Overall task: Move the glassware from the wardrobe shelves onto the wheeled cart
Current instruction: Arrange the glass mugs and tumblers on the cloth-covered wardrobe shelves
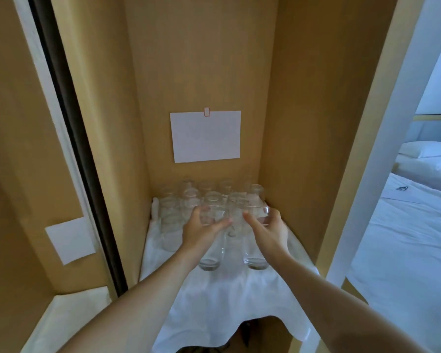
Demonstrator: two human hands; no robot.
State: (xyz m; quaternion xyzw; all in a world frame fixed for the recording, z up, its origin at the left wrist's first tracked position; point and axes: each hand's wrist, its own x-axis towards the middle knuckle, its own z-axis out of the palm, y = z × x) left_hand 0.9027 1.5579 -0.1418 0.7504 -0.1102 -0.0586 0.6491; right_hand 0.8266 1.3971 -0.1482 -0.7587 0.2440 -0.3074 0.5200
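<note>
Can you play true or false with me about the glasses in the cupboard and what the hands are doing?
1. Each hand grips a glass. True: the left hand holds one tall glass and the right hand holds another.
2. The glasses stand on bare wood. False: they stand on a white cloth spread over the shelf.
3. A white paper hangs on the back wall. True.
4. Only the two held glasses are on the shelf. False: more glasses stand behind them.
5. A bed shows at the right. True.
</note>
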